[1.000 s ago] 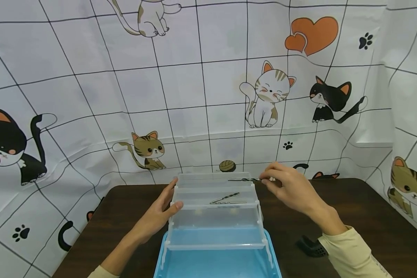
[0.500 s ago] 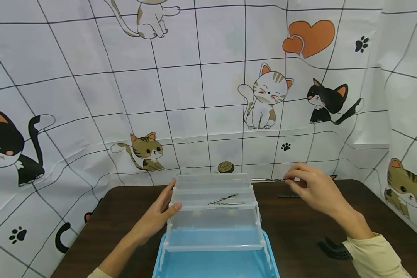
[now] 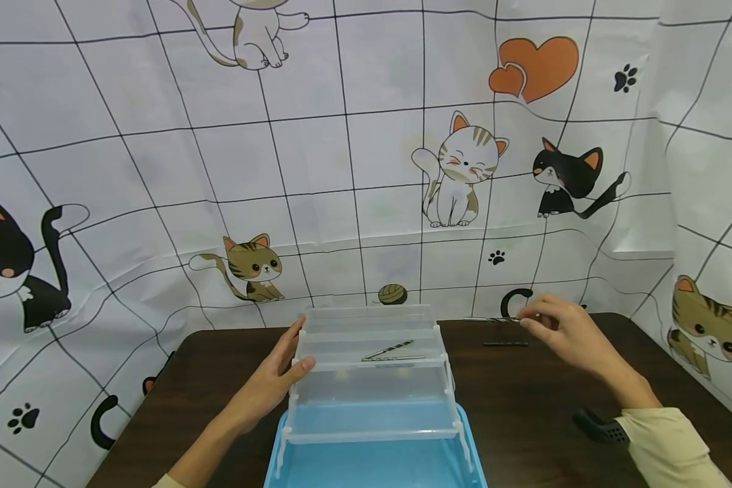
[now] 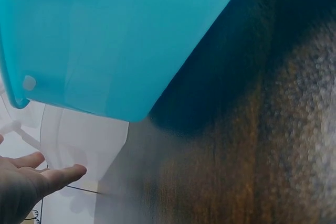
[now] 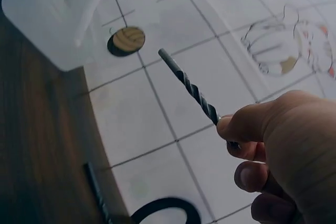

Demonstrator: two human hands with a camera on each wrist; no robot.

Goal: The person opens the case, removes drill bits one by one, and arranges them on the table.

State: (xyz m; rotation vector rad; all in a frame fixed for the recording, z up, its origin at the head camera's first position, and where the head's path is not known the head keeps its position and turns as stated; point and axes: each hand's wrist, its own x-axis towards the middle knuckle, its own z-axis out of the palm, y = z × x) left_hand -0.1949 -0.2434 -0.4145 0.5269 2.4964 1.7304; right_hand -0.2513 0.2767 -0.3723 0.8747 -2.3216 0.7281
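Note:
My right hand [image 3: 564, 332] pinches a dark twist drill bit [image 5: 195, 94] between thumb and fingers, its smooth shank pointing away from the hand. On the table below it lies another drill bit [image 3: 505, 343]. My left hand [image 3: 268, 379] rests against the left side of a toolbox's clear tray [image 3: 372, 386], fingers and thumb straight. The tiered trays stand folded out above a blue box [image 3: 375, 464]. Inside one upper tray lie drill bits [image 3: 392, 350], set at an angle to each other. In the left wrist view the thumb and fingers [image 4: 62, 176] are extended beside the tray.
The dark wooden table [image 3: 512, 400] stretches to both sides of the box. Behind it hangs a white gridded sheet [image 3: 317, 156] printed with cats. A black strap-like object [image 3: 598, 427] shows beside the right sleeve.
My right hand has moved right, carrying the drill bit from over the top tray to above the table. The bit on the table has come into sight. My left hand stays at the tray.

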